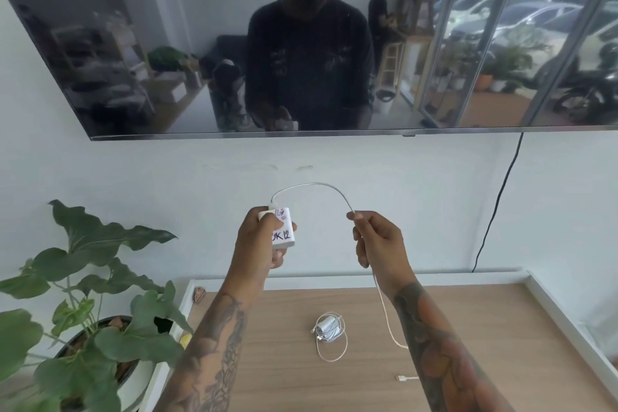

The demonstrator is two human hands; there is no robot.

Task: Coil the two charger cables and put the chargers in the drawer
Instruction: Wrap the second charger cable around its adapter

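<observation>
2 chargers, 2 hands. Left hand (264,237) grips 1 white charger brick (283,227) w/ handwritten label, held up above the wooden tabletop (468,328). Its white cable (314,185) arcs over to the right hand (378,241), pinched betw thumb & fingers, then hangs down; plug end (399,378) lies on the top. 2nd charger (329,328), cable already coiled, lies on the tabletop below & betw both hands. 1 potted plant (83,294) at left.

Soft, even daylight fills the scene; shadows on the desk (468,328) are faint. The dark television screen (167,43) mirrors bright windows as glare. Wide-angle distortion bends the edges, and the whole frame is slightly soft.
</observation>
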